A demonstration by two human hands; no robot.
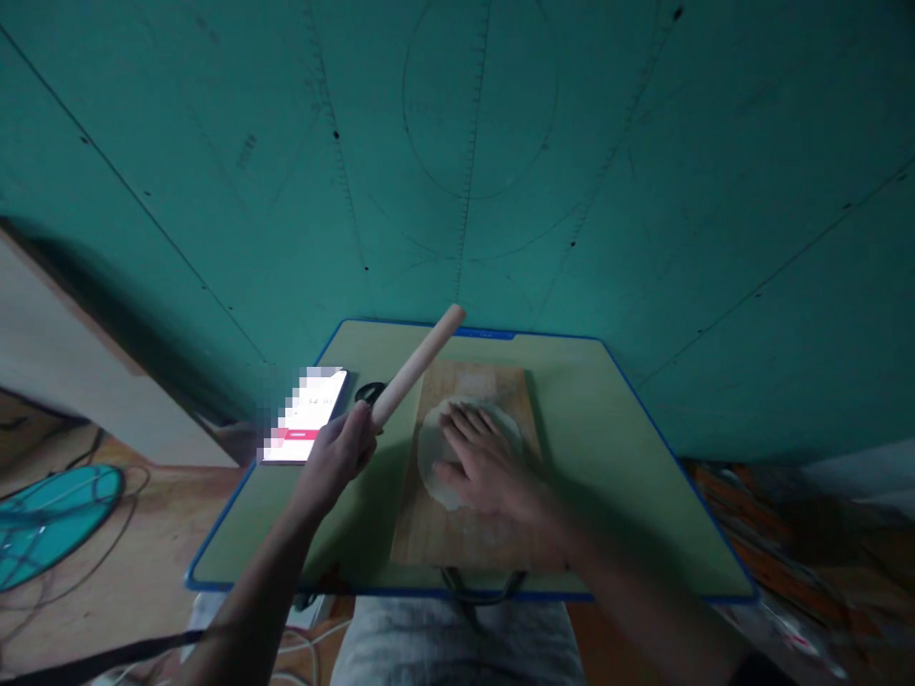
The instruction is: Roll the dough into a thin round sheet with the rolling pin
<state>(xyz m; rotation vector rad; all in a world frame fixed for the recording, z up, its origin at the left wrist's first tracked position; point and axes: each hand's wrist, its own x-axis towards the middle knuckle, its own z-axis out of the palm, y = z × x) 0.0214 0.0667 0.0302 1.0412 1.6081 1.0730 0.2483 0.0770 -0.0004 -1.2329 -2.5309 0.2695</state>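
A flat round of dough [431, 453] lies on a wooden cutting board [468, 543] in the middle of the table. My right hand [482, 462] rests palm down on the dough, its fingers stretched out over the upper part. To the left, my left hand [347, 446] is wrapped round one end of a wooden rolling pin [418, 367]. The pin is raised and slants up to the right, its far end above the board's upper left corner. Part of the dough is hidden under my right hand.
The board stands on a green table [607, 457] with a blue rim. A phone [304, 419] with a lit screen lies at the table's left, and a small black object [368, 391] sits behind the pin. A green wall [472, 191] rises behind. Cables and a teal disc [61, 519] are on the floor.
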